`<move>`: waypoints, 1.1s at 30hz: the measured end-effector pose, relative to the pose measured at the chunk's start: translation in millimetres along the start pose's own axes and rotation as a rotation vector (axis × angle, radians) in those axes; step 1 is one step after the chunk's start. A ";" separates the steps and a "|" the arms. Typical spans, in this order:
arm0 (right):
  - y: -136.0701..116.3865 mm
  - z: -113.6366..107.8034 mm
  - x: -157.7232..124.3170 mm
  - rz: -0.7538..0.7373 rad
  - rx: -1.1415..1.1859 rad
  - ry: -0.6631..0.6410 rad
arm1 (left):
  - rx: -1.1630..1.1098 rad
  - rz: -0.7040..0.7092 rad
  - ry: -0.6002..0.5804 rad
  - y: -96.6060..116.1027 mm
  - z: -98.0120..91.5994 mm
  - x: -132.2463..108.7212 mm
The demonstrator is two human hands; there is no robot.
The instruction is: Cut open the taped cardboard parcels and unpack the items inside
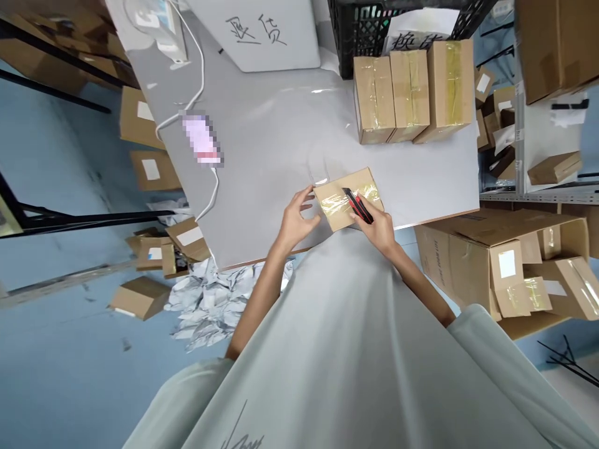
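A small cardboard box [337, 188] with shiny clear tape across its top lies near the table's front edge, close to my body. My right hand [375, 223] is closed around a red and black box cutter [358, 206], held over the taped top at the box's right side. At the box's left side is my left hand [298, 218], thumb and fingers apart, fingertips at or just beside the upper left corner. Whether those fingertips touch the cardboard I cannot tell.
Three taped boxes [410, 93] stand at the back right before a black crate [349, 37]. A phone [203, 138] with a white cable lies left. A large open carton [458, 268] holds boxes at right. Crumpled paper [210, 299] covers the floor at left.
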State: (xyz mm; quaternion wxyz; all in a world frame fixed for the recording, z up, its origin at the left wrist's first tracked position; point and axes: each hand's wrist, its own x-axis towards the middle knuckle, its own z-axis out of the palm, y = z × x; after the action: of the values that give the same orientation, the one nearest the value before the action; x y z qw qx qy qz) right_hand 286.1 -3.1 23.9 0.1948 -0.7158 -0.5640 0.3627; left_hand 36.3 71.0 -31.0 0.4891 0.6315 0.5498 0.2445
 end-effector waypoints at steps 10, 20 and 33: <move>-54.9 11.9 -22.5 0.052 -0.289 -0.092 | -0.132 -0.131 -0.036 14.2 -27.5 43.9; -79.8 29.7 -27.1 0.113 -0.368 -0.124 | -0.166 -0.089 -0.100 11.2 -35.1 46.7; -115.9 12.3 -25.5 0.177 -0.548 -0.272 | -0.136 -0.094 -0.048 21.7 -28.6 39.6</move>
State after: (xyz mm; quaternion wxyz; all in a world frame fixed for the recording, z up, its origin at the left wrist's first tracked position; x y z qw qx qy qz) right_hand 197.2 4.5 103.2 -0.1145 -0.7328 -0.5972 0.3052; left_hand 32.9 119.8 -9.3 0.5547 0.5759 0.5493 0.2428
